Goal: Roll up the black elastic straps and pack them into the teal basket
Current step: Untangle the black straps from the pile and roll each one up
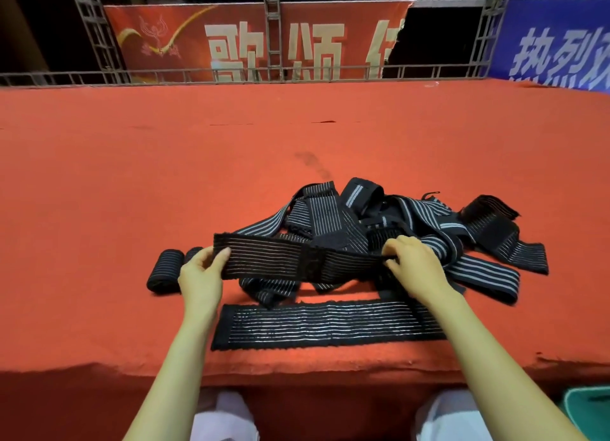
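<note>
A black elastic strap is stretched level between my hands, a little above the red surface. My left hand pinches its left end and my right hand grips it on the right. Behind it lies a tangled pile of black straps with grey stripes. One strap lies flat near the front edge. A rolled strap rests just left of my left hand. A corner of the teal basket shows at the lower right, below the table edge.
The red cloth-covered table stretches far back to a metal railing. Red and blue banners hang behind it. My knees in white trousers are under the front edge.
</note>
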Motion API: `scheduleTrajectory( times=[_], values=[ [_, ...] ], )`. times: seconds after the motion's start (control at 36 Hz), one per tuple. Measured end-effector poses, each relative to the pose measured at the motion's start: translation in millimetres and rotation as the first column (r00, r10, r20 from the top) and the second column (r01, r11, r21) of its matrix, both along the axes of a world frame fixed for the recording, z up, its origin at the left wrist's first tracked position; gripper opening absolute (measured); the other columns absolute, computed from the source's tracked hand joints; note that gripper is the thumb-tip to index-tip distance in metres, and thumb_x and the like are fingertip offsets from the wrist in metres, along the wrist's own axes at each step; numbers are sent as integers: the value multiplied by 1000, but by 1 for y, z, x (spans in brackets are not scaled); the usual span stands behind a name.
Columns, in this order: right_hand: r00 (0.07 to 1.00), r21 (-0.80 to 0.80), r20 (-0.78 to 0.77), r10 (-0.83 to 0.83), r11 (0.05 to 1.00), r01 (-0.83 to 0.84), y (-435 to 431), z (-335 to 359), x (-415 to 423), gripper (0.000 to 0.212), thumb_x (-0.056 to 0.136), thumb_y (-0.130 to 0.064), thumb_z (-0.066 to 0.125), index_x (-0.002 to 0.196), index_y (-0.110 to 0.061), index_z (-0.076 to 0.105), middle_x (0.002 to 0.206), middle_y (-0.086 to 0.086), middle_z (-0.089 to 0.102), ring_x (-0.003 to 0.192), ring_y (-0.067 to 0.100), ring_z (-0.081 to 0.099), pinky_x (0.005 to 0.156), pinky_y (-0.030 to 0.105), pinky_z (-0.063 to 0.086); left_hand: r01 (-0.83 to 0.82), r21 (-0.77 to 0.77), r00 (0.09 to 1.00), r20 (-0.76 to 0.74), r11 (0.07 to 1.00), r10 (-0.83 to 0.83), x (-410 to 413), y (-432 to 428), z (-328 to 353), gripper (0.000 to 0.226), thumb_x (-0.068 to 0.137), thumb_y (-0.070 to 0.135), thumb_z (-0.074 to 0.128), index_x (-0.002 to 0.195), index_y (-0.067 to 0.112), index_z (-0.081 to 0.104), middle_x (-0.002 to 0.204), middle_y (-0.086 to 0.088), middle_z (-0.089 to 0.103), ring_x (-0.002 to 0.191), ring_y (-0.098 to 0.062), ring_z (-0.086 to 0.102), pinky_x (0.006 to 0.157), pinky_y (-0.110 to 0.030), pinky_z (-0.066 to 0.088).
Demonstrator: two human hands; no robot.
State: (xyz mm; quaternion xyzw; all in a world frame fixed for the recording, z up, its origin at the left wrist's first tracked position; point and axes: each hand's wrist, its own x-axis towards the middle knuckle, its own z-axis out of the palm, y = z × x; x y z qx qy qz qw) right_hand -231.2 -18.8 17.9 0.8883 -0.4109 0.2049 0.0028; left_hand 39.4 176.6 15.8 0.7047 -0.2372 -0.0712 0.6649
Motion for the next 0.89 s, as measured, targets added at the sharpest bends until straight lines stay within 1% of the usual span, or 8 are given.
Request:
scheduleTrajectory(
  times=[0.14,0.31,0.39,0.44,0.61,0.69,0.78,0.89],
  values=[
    [995,-26,48,-84,996,85,-3,-10,-10,11,83,-15,65,93,-9,66,96,7,57,98,31,51,81,40,40,27,12,997,-74,1000,-26,-6,5,-3,8,91,18,61,96,15,67,94,2,69,93,-17,63,93,-41,49],
    [910,-20,412,-44,998,57,6,5,-20,8,83,-13,69,85,-15,61,92,1,59,99,26,51,92,43,36,65,-18,989,-129,998,-66,-11,17,-1,12,92,9,58,88,18,66,86,6,66,82,-9,61,87,-36,48],
    [915,10,399,-64,998,66,11,17,-29,17,82,-22,71,76,-25,55,75,-9,57,84,20,53,90,44,36,77,22,992,-106,997,-74,-6,27,-6,8,88,11,65,96,12,67,97,-2,68,91,-16,62,90,-38,48],
    [938,4,336,-79,997,82,15,18,-36,18,82,-28,72,73,-28,56,70,-12,54,87,20,52,95,49,34,71,46,991,-118,996,-65,-3,34,-8,28,86,11,67,113,5,62,106,-9,65,95,-19,60,88,-36,48],
    [961,-280,275,2,957,78,15,10,-46,13,82,-22,71,80,-14,61,92,2,59,106,29,48,101,60,28,74,10,990,-123,997,-72,-5,48,-14,25,87,8,65,111,8,58,101,-11,62,88,-19,59,83,-36,48],
    [991,-75,118,62,996,-54,9,0,-45,16,81,-27,71,86,-16,60,93,1,60,100,30,54,90,46,39,110,45,989,-103,993,-105,-12,49,-18,16,88,9,64,104,12,59,101,-8,63,88,-16,58,84,-36,47],
    [996,195,-15,89,977,-84,15,-18,-38,48,81,-28,72,123,-15,52,123,5,53,121,26,44,101,40,37,168,98,983,-90,981,-160,-22,41,-24,12,89,13,64,100,12,62,99,-5,64,93,-22,62,91,-43,49],
    [990,273,134,45,959,-80,19,-33,-27,52,79,4,59,129,-9,51,126,7,49,125,26,39,104,35,34,289,115,957,0,951,-291,-45,22,-22,12,88,7,63,100,6,65,89,1,67,77,-3,60,70,-8,46]
  ],
)
